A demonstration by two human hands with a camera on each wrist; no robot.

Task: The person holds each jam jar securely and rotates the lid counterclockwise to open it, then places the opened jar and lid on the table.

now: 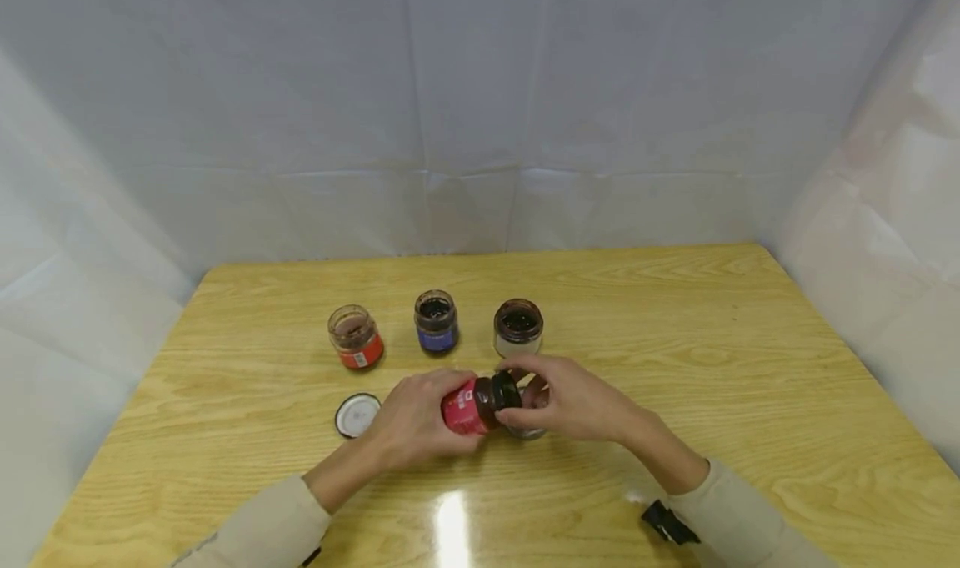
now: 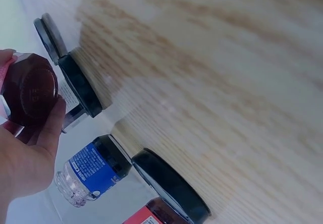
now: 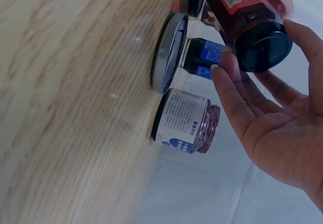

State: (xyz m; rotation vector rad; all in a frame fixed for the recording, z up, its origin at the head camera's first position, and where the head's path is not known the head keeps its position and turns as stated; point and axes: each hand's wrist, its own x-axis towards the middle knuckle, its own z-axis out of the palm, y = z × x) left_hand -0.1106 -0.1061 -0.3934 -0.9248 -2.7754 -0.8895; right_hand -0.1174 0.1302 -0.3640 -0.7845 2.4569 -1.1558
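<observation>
My left hand [image 1: 423,418] grips a glass jar [image 1: 467,407] with a pinkish-red label, tilted on its side above the table. Dark contents show through its base in the left wrist view. A black lid [image 1: 507,390] closes the jar's right end. Around that lid my right hand [image 1: 573,397] curls its thumb and fingers; the right wrist view shows the fingertips at the lid's edge [image 3: 262,47]. Beneath the right hand lies a loose lid [image 3: 169,52], partly hidden in the head view. Close to the left hand, another lid [image 1: 357,415] rests with its white inside up.
Behind the hands stand three lidless jars: one red-labelled [image 1: 357,339], one blue-labelled [image 1: 437,322] and one white-labelled [image 1: 518,329]. All hold dark residue or contents. The wooden table [image 1: 697,326] is bordered by pale sheeting [image 1: 480,134] at the back and sides.
</observation>
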